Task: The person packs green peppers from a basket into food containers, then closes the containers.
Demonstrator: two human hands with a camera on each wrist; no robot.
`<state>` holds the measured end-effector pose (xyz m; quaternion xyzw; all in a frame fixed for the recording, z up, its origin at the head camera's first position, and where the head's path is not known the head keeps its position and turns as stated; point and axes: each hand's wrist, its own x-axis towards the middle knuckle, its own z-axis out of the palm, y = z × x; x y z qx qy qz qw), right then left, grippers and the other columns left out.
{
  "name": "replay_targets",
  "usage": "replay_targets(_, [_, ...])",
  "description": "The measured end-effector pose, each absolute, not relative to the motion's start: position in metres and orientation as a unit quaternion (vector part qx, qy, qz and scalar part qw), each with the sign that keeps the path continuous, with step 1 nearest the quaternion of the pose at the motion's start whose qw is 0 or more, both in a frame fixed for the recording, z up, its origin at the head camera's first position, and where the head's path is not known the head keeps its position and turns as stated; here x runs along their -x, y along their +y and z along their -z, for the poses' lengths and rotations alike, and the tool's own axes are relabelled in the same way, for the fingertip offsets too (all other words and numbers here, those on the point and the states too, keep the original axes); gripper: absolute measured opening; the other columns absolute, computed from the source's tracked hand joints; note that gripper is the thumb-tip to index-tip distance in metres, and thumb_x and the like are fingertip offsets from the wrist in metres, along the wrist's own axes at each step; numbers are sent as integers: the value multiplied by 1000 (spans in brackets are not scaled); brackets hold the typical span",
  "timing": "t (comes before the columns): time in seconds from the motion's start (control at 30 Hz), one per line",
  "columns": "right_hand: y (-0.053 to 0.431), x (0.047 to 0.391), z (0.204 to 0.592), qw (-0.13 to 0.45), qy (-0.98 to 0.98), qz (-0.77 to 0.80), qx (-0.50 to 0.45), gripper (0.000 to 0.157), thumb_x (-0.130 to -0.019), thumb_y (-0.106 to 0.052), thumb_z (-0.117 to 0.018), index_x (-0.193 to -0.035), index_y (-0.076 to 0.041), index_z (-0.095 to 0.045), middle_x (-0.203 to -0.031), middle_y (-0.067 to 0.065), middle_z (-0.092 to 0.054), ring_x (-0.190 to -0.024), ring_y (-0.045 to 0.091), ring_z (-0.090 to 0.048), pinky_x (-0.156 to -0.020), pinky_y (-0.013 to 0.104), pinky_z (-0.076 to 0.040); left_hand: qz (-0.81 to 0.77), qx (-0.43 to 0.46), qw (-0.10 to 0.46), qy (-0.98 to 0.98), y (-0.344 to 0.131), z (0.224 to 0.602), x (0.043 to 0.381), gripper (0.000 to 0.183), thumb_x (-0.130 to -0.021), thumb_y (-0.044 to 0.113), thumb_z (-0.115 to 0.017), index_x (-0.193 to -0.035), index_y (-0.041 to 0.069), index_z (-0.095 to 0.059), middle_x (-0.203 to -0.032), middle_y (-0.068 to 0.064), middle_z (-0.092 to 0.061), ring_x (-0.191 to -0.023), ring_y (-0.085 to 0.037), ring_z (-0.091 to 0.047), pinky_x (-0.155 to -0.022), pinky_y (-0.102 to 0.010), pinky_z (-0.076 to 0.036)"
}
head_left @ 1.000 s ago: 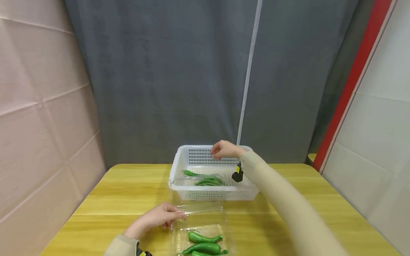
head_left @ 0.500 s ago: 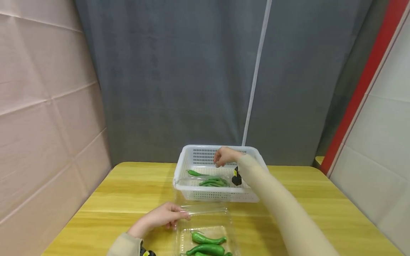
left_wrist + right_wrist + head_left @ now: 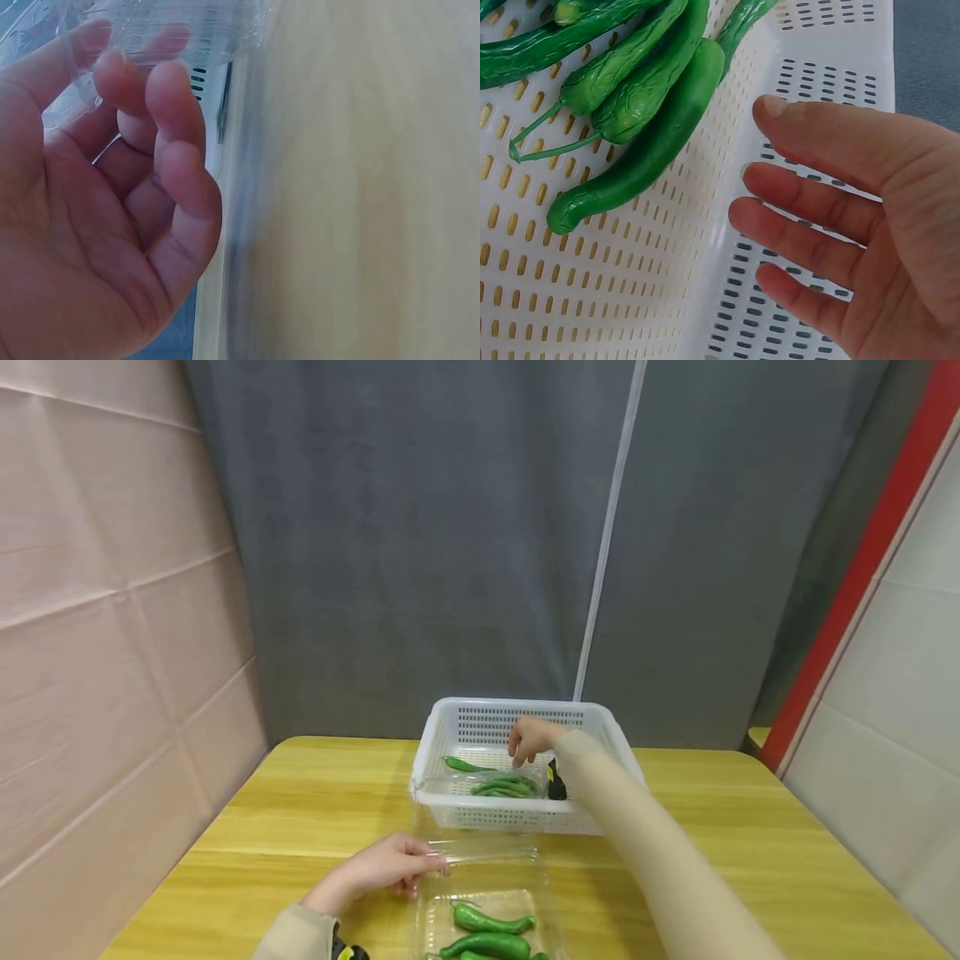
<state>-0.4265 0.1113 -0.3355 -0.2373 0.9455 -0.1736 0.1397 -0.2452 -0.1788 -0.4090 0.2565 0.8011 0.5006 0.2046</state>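
My left hand (image 3: 401,864) pinches the edge of a clear plastic clamshell box (image 3: 551,914) between thumb and fingers; the left wrist view shows the clear plastic (image 3: 157,45) between them. Several green chili peppers (image 3: 491,945) lie in the box's base, some cut off by the frame's lower edge. Its raised lid overlaps the front of a white slotted basket (image 3: 517,818). Inside the basket lie more green peppers (image 3: 649,142). My right hand (image 3: 536,739) hangs over the basket with nothing in it, fingers loosely extended beside the peppers in the right wrist view.
The basket and box stand in line on a wood-grain table (image 3: 300,802). A grey curtain (image 3: 420,543) hangs behind the table. Pale panels flank it, with a red strip (image 3: 862,568) on the right.
My right hand has lowered into the basket toward the peppers. The left hand keeps its pinch on the box. The head view has shifted slightly.
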Motion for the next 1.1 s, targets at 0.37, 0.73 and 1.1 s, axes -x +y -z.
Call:
replay_targets(0.37, [111, 420, 345, 186, 950, 127, 214, 10, -88, -9, -67, -94, -16, -69, -91, -3, -63, -81, 18, -60, -65, 30, -46, -507, -256, 206, 797, -176, 408, 242, 30, -98, 30, -58, -101, 5, -75, -54, 2, -51, -48, -8, -46, -45, -19, -37])
replay_targets(0.73, [110, 421, 356, 198, 951, 140, 194, 19, -83, -1, -67, -93, -16, -72, -95, -3, -63, -85, 16, -56, -72, 35, -51, -513, -259, 206, 792, -178, 409, 241, 28, -98, 27, -58, -100, 4, -74, -55, -1, -50, -47, -9, -43, -44, -20, -36])
replay_targets(1.1, [110, 421, 360, 183, 959, 116, 184, 22, -85, 0, -62, -96, -16, -72, -100, -2, -64, -88, 17, -57, -72, 37, -52, -513, -257, 209, 792, -177, 409, 241, 29, -98, 28, -58, -101, 5, -75, -55, 0, -50, -47, -9, -44, -44, -19, -36])
